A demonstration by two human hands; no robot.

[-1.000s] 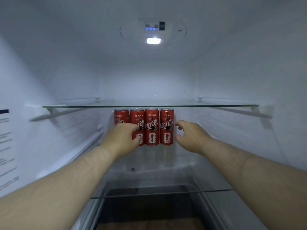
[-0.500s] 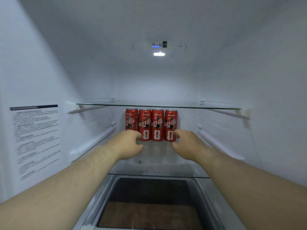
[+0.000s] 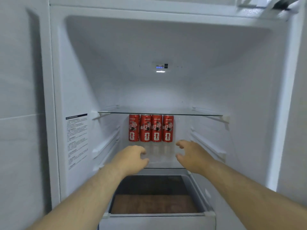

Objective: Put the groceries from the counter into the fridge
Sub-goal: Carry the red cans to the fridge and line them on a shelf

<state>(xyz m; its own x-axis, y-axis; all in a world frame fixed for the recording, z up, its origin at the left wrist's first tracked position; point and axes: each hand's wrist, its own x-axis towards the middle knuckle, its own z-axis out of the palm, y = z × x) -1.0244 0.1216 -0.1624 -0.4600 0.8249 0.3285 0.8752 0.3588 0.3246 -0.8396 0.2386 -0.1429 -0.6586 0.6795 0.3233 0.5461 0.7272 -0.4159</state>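
Red cans (image 3: 151,128), four of them, stand upright side by side in a tight row at the back of the fridge (image 3: 182,47), each just beside its neighbour. Close over the tops of the cans runs the front edge of a glass shelf (image 3: 199,114). Under the cans lies a second clear shelf (image 3: 163,164) that bears them, with faint reflections of the cans in it.

In front of the cans and a little lower, toward their left end, hovers the left hand (image 3: 131,159). Its fingers are loosely curled; it holds nothing and touches no can. In front of the cans toward their right end hovers the right hand (image 3: 193,156), fingers spread and slightly bent. It too grips nothing, with a clear gap to the nearest can. The two hands are apart, and the space between them lines up with the middle cans.

Well below the cans and nearer the camera sits a crisper drawer (image 3: 156,221), dark inside with a brown patch at its bottom. Far left of the cans, on the side wall, is a printed label (image 3: 77,140) whose text is too small to read. High above the cans a small control panel (image 3: 162,65) shows blue lights, with a white lamp just under it
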